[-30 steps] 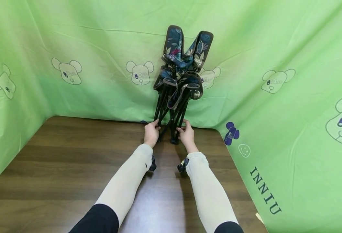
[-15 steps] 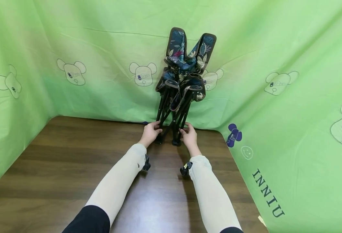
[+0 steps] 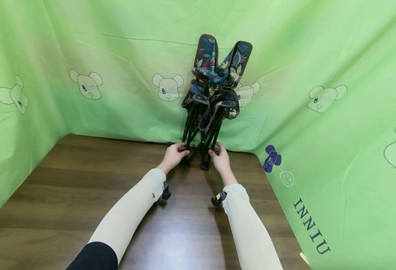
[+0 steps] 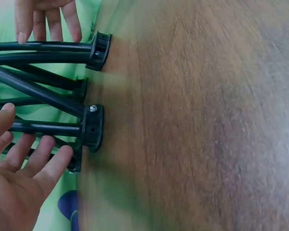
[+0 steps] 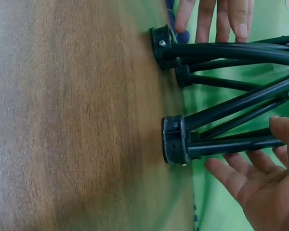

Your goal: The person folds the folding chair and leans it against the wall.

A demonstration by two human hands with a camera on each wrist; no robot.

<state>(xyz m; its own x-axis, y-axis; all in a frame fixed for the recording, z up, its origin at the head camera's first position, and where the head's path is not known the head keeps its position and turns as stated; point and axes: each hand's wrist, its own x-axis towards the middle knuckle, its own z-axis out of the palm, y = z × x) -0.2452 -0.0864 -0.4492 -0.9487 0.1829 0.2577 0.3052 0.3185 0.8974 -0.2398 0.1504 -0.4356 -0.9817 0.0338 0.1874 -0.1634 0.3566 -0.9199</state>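
Note:
A folding camp chair (image 3: 214,77), bundled up, stands upright at the table's back edge. Its fabric is dark blue with a leaf and flower print, and its black tube legs cross below. My left hand (image 3: 173,155) holds the left legs low down, with the thumb in front and the fingers behind. On the other side my right hand (image 3: 220,159) holds the right legs the same way. Black plastic feet (image 4: 93,127) at the leg ends meet the wooden tabletop, as the left wrist view shows. The right wrist view shows fingers behind the leg tube (image 5: 236,145).
The brown wooden table (image 3: 83,195) spreads in front of the chair. Green curtain cloth (image 3: 123,48) printed with bear faces hangs behind and at both sides, close to the chair's back.
Both forearms have swung slightly outward, while the hands stay at the chair legs. The whole scene shifts a little right and down in the head view; the chair stands in the same place.

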